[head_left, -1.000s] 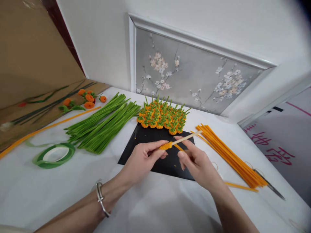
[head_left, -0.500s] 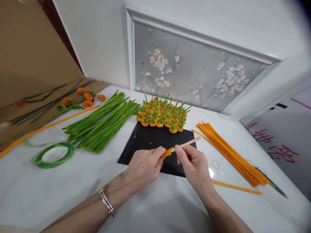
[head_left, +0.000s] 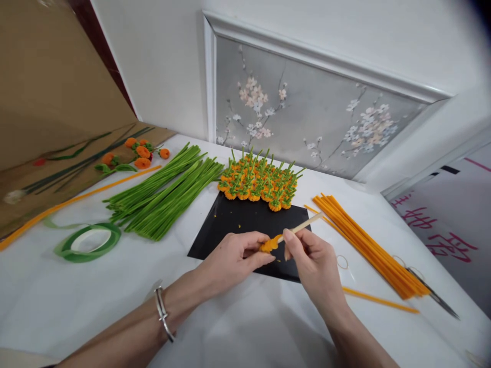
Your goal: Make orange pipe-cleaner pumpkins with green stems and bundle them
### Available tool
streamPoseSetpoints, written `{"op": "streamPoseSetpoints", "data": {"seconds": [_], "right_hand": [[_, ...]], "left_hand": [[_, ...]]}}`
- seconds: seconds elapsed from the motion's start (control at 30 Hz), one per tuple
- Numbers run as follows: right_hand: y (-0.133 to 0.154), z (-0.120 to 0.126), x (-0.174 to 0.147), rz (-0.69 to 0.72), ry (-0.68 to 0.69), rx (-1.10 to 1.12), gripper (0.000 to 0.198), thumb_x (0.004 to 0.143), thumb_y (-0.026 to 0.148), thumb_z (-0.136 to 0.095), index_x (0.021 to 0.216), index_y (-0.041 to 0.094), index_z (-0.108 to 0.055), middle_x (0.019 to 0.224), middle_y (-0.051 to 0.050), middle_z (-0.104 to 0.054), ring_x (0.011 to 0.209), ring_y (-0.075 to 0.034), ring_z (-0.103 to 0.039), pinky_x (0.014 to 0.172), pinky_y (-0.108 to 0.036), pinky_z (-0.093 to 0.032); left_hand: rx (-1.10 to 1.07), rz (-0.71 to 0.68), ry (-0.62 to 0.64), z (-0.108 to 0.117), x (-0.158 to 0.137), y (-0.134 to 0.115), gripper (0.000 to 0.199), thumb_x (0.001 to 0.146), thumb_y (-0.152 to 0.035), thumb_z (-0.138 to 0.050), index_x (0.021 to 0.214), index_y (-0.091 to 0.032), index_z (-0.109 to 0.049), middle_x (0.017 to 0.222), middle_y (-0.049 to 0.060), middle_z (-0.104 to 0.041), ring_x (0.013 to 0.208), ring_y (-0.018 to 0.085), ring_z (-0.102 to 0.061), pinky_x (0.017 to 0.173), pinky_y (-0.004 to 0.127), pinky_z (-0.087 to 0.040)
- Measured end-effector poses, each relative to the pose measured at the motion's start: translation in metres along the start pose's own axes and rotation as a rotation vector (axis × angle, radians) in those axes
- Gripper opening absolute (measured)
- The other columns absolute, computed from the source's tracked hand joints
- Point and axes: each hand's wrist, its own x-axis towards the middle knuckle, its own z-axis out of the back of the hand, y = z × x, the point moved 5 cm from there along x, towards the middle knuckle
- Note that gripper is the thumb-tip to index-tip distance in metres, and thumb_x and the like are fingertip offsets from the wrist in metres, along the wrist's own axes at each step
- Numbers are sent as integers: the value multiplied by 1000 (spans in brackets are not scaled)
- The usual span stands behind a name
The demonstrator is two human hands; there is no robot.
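Note:
A pale wooden stick (head_left: 306, 224) slants up to the right over the black mat, pinched by my right hand (head_left: 316, 263) between thumb and fingers. Around its lower left end an orange pipe cleaner (head_left: 271, 244) is wound in a lumpy coil. My left hand (head_left: 230, 260) has thumb and forefinger on either side of this coil, at its left end. Behind the hands, several small orange pumpkin-like pieces with green stems (head_left: 257, 179) stand in close rows on the far part of the black mat (head_left: 230, 225).
Green pipe cleaners (head_left: 169, 199) lie in bundles at left, near a roll of green tape (head_left: 113, 237) and orange flowers (head_left: 142, 152). On the right are a bundle of orange pipe cleaners (head_left: 368, 245), scissors (head_left: 441, 301) and one loose orange pipe cleaner (head_left: 379, 300). A framed floral panel (head_left: 307, 97) stands behind.
My left thumb and forefinger have spread wider around the coil, uncovering more of it. The right hand keeps its pinch on the stick. The whole view has shifted slightly.

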Motion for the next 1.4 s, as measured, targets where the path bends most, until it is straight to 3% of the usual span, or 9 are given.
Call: {"op": "streamPoseSetpoints", "data": {"seconds": [0.17, 0.37, 0.57, 0.73, 0.93, 1.07, 1.23, 1.4], "right_hand": [[-4, -3, 1, -13, 35, 46, 43, 88, 45, -54, 56, 17, -50, 52, 4, -47, 49, -8, -38, 47, -20, -32], [-5, -13, -2, -19, 105, 85, 41, 89, 43, -53, 57, 17, -49, 52, 4, -48, 49, -8, -39, 45, -19, -33], [-5, -19, -8, 50, 137, 105, 33, 91, 37, -52, 65, 17, -56, 57, 2, -55, 52, -9, -47, 49, -19, -38], [-6, -12, -3, 239, 271, -1, 17, 93, 28, -50, 92, 19, -65, 73, 0, -62, 64, -12, -56, 57, -21, -44], [-2, -11, -1, 430, 276, -158, 17, 91, 18, -49, 87, 19, -66, 73, -2, -63, 65, -13, -58, 58, -23, -44], [1, -13, -6, 428, 301, -217, 21, 90, 13, -47, 79, 19, -63, 74, -1, -64, 64, -13, -58, 57, -22, -42], [-3, -14, -9, 357, 409, -331, 20, 93, 18, -47, 77, 20, -60, 68, 1, -59, 58, -12, -53, 55, -23, -38], [-7, -10, -11, 342, 468, -481, 15, 93, 20, -48, 83, 22, -59, 73, 0, -61, 60, -13, -56, 56, -24, -38]], "left_hand": [[-131, -6, -32, -1, 0, 1, 15, 87, -23, -54, 88, -16, -67, 81, 1, -68, 80, 14, -64, 76, 26, -51], [-319, 31, -6, -7, 0, 5, 17, 89, -25, -53, 103, -17, -58, 88, 2, -68, 82, 16, -67, 79, 31, -54], [-32, -83, -67, -1, -4, -7, 16, 90, -24, -51, 105, -20, -53, 87, -1, -67, 76, 12, -60, 64, 23, -45], [73, -91, -90, 2, -6, -11, 15, 88, -22, -54, 102, -21, -50, 74, -6, -64, 62, 9, -51, 55, 21, -35], [172, -170, -14, -1, -13, -14, 26, 88, -19, -56, 111, -24, -45, 65, -11, -56, 52, 8, -41, 53, 20, -30], [249, -193, -84, 0, -15, -12, 26, 87, -19, -56, 111, -24, -44, 67, -9, -58, 55, 9, -45, 54, 21, -32], [365, -231, -205, 5, -13, -12, 7, 90, -17, -51, 94, -21, -56, 70, -6, -58, 57, 8, -48, 54, 21, -34], [383, -294, -324, 13, -11, -13, 14, 88, -12, -53, 93, -18, -64, 87, 0, -64, 73, 10, -57, 65, 20, -43]]}}
